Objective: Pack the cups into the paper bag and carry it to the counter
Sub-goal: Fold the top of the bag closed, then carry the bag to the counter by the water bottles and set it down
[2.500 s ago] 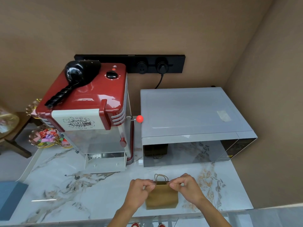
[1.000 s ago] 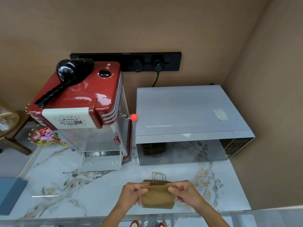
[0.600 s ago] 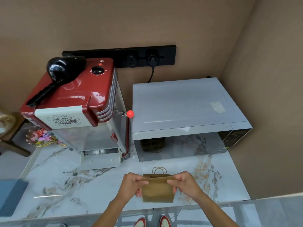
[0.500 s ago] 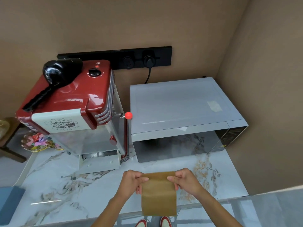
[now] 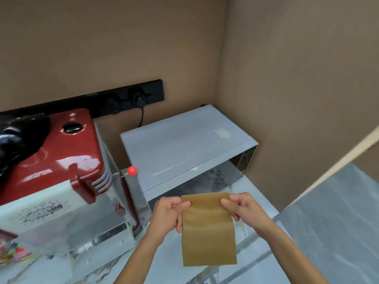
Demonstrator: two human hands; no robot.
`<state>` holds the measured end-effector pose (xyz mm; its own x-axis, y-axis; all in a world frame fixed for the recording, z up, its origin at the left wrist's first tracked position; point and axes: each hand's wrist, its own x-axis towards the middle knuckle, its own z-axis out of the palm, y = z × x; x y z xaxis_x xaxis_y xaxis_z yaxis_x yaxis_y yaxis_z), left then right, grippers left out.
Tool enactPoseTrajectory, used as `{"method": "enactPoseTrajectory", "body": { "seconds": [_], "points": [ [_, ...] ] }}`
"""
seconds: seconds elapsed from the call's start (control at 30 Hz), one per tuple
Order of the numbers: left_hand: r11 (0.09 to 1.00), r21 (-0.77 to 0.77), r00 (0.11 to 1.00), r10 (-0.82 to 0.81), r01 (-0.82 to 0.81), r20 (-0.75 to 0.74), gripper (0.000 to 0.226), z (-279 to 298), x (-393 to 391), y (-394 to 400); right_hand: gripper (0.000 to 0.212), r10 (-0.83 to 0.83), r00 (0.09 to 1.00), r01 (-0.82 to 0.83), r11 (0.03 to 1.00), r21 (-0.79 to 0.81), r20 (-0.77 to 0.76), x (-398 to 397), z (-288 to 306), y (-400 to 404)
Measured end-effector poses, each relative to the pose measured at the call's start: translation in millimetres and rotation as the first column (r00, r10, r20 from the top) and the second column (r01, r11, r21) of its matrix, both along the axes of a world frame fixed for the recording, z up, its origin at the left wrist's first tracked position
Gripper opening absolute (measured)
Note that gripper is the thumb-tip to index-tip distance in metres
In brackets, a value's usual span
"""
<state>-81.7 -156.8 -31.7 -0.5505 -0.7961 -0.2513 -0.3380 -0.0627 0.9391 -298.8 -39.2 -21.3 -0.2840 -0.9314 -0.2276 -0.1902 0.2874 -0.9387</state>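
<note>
A flat brown paper bag [image 5: 208,232] hangs in the air in front of me, above the marble counter's front edge. My left hand [image 5: 167,217] pinches its top left corner and my right hand [image 5: 243,210] pinches its top right corner. The bag looks folded flat, and its handles are hidden. No cups are in view.
A grey microwave [image 5: 184,146] stands on the marble counter [image 5: 258,203] against the right wall. A red popcorn machine [image 5: 57,160] with a black hair dryer [image 5: 18,136] on top sits to its left. A black socket strip [image 5: 127,99] runs along the back wall.
Both hands have lifted the bag off the counter and it now hangs unfolded at full length. The view has swung to the right and closer.
</note>
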Motion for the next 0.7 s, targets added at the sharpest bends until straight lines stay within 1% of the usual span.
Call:
{"method": "enactPoseTrajectory", "body": {
  "seconds": [0.13, 0.2, 0.27, 0.4, 0.5, 0.53, 0.63, 0.7],
  "points": [
    [0.99, -0.118, 0.997, -0.075, 0.076, 0.016, 0.046, 20, -32, 7, 0.052, -0.204, 0.976, 0.198, 0.977, -0.082, -0.07, -3, 15, 28],
    [0.973, -0.194, 0.992, -0.13, 0.128, 0.005, 0.044, 25, -53, 12, 0.048, -0.324, 0.941, 0.311, 0.942, -0.131, -0.097, -8, 21, 49],
    [0.945, -0.272, 0.982, -0.188, 0.179, -0.004, 0.04, 27, -75, 21, 0.044, -0.413, 0.899, 0.39, 0.906, -0.165, -0.145, -16, 24, 72],
    [0.885, -0.414, 0.963, -0.262, 0.213, -0.065, 0.039, 32, -119, 51, 0.044, -0.542, 0.818, 0.513, 0.839, -0.18, -0.195, -36, 27, 117],
    [0.842, -0.491, 0.942, -0.317, 0.224, -0.114, 0.016, 32, -156, 77, 0.041, -0.632, 0.743, 0.596, 0.774, -0.212, -0.219, -57, 30, 148],
    [0.822, -0.523, 0.933, -0.337, 0.226, -0.125, 0.015, 32, -169, 86, 0.039, -0.661, 0.714, 0.62, 0.75, -0.231, -0.23, -66, 30, 159],
    [0.741, -0.622, 0.911, -0.399, 0.253, -0.106, 0.014, 34, -213, 115, 0.038, -0.741, 0.62, 0.684, 0.672, -0.284, -0.258, -97, 27, 191],
    [0.707, -0.66, 0.9, -0.421, 0.252, -0.108, 0.01, 32, -246, 137, 0.038, -0.772, 0.587, 0.713, 0.635, -0.296, -0.244, -121, 24, 215]
  ]
}}
